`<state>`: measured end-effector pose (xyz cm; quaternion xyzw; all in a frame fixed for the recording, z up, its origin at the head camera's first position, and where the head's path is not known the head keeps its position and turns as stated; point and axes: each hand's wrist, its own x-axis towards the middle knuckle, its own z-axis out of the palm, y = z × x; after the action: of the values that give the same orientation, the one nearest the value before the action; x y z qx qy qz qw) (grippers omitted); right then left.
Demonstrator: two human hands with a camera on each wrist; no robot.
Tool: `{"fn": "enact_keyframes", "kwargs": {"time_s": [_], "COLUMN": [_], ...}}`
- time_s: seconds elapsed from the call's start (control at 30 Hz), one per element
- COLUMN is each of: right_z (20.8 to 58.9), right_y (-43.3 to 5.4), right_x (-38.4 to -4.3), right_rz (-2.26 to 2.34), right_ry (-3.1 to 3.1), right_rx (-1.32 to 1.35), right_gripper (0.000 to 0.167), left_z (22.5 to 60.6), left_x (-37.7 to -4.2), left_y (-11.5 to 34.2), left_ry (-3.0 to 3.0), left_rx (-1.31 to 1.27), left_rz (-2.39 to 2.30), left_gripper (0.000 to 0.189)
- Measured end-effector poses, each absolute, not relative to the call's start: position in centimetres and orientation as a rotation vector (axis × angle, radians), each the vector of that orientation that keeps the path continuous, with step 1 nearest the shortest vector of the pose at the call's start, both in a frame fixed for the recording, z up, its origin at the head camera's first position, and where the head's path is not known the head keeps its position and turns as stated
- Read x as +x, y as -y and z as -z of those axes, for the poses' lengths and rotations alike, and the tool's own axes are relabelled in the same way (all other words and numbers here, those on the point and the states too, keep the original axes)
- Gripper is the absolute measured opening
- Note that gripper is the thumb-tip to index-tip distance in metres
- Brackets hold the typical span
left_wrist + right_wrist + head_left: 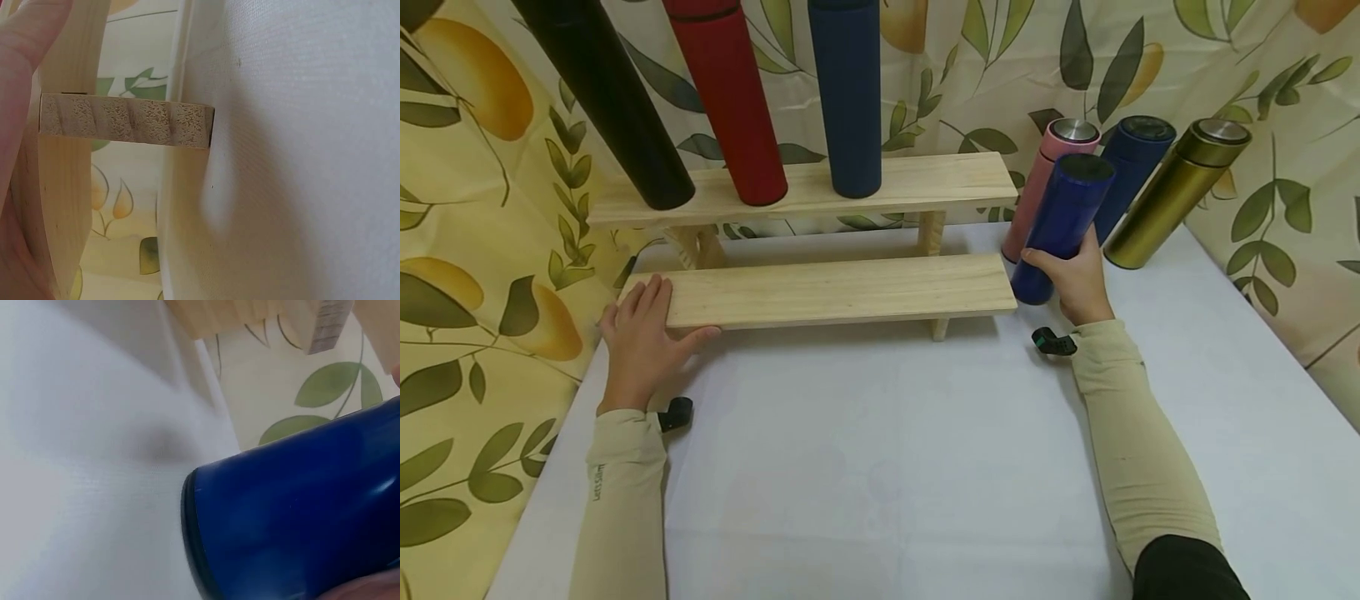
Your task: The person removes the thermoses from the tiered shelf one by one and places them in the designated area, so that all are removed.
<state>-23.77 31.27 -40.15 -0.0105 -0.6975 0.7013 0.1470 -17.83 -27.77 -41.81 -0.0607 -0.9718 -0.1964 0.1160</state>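
My right hand [1078,279] grips a glossy blue thermos bottle [1063,225] with a dark lid, at the right end of a two-tier wooden stand. The bottle leans slightly; its dark-rimmed base [199,531] shows in the right wrist view, close to the white tabletop. Straight fingers of my left hand [643,342] rest on the left end of the stand's lower shelf [842,292], the thumb along its front edge. A black bottle [617,108], a red bottle [730,108] and a dark blue bottle [850,100] stand on the upper shelf [940,179].
Behind the held bottle stand a pink bottle [1037,187], a navy bottle [1131,171] and a gold bottle [1180,192], close together. The white-covered table [880,467] spreads in front of the stand. Leaf-patterned cloth [1285,192] hangs around the back and sides.
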Motion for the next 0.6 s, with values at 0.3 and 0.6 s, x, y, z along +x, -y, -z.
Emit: {"fn": "enact_keyframes", "kwargs": {"time_s": [0.3,0.6], "right_z": [40.62,40.63], "right_y": [-31.51,-31.59], "right_x": [-23.91,-23.64], "right_rz": [-2.071,-2.083], "right_ry": [1.954,1.994], "right_rx": [-0.016,-0.002], "right_gripper": [0.090,0.094], "left_z": [41.85,42.00], "left_x": [-17.90,-18.06], "left_y": [27.86,27.95], "left_ry": [2.834,2.848], "left_rx": [-0.192,-0.179], "left_rz": [0.580,0.563], "left_gripper": [0.117,0.118]}}
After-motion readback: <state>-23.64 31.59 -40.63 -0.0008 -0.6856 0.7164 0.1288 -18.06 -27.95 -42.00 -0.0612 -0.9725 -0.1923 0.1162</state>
